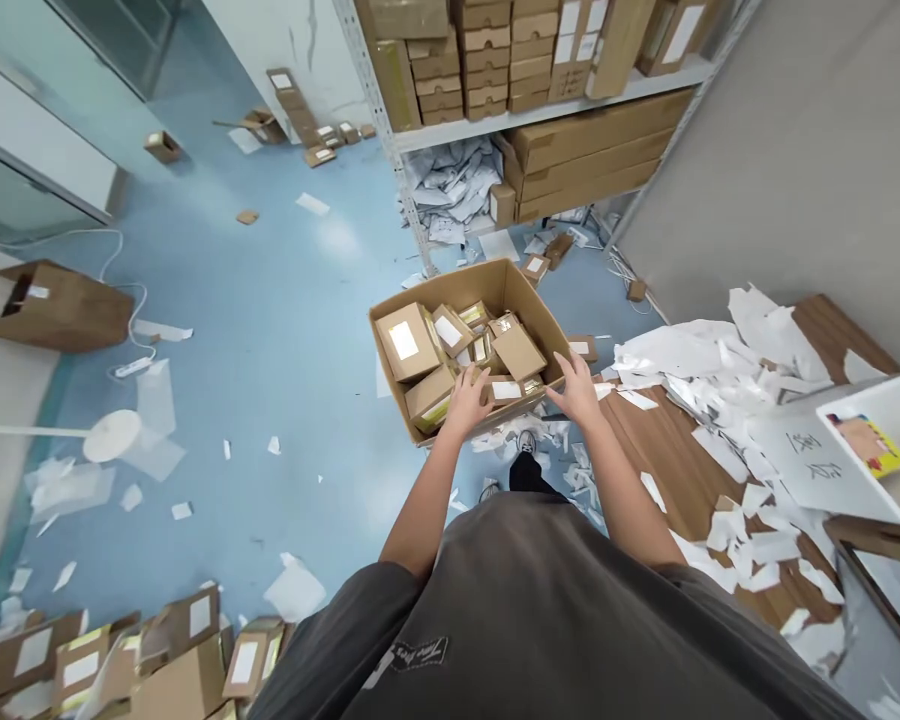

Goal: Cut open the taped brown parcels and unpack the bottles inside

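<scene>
A large open cardboard box (510, 282) sits tilted in front of me, above the blue floor, filled with several small brown cartons bearing white labels. My left hand (466, 398) rests on the near rim with its fingers reaching over the small cartons (429, 393) inside. My right hand (574, 388) grips the near right rim of the large box, fingers curled over the edge. A labelled small carton (505, 390) lies between the two hands.
Metal shelving (540, 110) with stacked cartons stands behind the box. A wooden table (682, 470) littered with white paper scraps is on my right, with a white tray (881, 440). More labelled cartons (157, 660) lie at the lower left. Paper litters the floor.
</scene>
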`<state>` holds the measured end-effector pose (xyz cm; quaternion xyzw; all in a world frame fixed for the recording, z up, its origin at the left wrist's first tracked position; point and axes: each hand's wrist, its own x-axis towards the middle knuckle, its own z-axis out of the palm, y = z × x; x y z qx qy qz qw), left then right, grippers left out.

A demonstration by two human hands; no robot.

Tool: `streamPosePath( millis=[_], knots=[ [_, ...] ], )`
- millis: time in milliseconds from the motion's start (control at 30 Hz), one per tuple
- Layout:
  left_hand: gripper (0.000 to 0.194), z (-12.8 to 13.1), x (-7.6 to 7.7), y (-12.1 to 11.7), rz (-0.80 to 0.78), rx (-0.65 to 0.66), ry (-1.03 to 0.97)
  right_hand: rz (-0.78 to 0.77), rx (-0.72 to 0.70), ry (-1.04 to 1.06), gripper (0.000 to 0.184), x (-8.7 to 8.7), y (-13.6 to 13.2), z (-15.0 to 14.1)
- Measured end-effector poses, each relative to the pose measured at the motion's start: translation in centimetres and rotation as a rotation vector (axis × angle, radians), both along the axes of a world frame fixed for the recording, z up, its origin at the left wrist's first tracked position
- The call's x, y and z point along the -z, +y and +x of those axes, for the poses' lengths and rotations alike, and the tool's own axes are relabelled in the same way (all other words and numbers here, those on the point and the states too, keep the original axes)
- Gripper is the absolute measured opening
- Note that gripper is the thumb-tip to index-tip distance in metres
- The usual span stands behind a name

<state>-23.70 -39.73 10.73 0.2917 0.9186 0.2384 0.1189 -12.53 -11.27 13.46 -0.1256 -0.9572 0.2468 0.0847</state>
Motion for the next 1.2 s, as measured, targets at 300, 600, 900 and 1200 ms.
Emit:
streamPosePath(
  millis=[300, 600, 900, 1200],
  knots=[
    [0.109, -8.4, 7.7, 8.4, -0.107, -0.037, -0.143, -0.057, -0.07, -0.238, 0.091, 8.6, 7.7, -10.7],
    [0.125, -19.3, 18.8, 18.5, -0.22, -0.078, -0.423, -0.131, -0.16, -0.379, 0.093, 17.1, 10.7, -17.7],
    [0.085, -16.0, 24.7, 20.2, -0.056, 0.045, -0.224, -0.143, -0.151, -0.451, 0.108, 22.0, 11.4, -19.6],
    [0.05, -8.7, 23.3, 15.3, 0.107, 0.019, -0.28, -0.241, -0.316, -0.717, 0.121, 22.9, 12.1, -20.3]
  ],
)
